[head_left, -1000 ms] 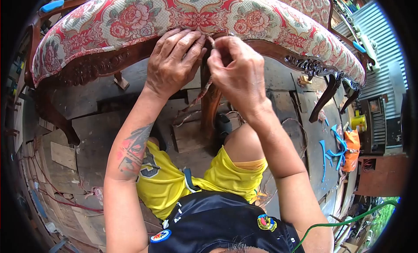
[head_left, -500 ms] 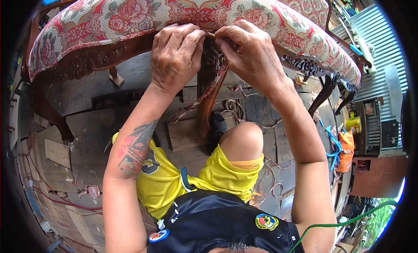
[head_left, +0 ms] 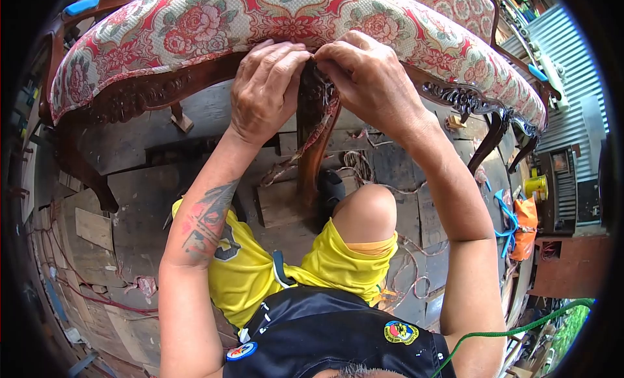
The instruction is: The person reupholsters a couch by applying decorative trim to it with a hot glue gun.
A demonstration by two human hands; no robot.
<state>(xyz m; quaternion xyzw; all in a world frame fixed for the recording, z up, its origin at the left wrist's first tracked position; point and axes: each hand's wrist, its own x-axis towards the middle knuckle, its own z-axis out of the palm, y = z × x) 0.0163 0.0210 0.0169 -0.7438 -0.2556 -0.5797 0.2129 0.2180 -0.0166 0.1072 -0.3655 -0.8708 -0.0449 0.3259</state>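
Note:
A seat covered in red and cream floral fabric (head_left: 201, 27) stretches across the top, above a dark carved wooden frame (head_left: 162, 89). At the fabric's lower edge, above the middle leg (head_left: 307, 173), my left hand (head_left: 268, 95) is closed with its fingers bent and the tips pinched. Close beside it, my right hand (head_left: 374, 79) pinches with thumb and forefinger, the fingertips almost meeting the left ones. A narrow reddish fabric strip (head_left: 317, 136) hangs from beneath the right hand along the leg, its frayed end trailing left. The fingers partly hide the gripped part.
My bent knee (head_left: 367, 212) is close to the middle leg, which stands on a board (head_left: 273, 206). Loose cords (head_left: 416, 274) lie on the plank floor. At right are an orange bag (head_left: 524, 228), a yellow container (head_left: 536, 186) and a green cord (head_left: 520, 336).
The view has shifted slightly, so the seat and floor appear a little lower and to the right. Both hands stay at the same fabric edge, fingertips slightly closer together.

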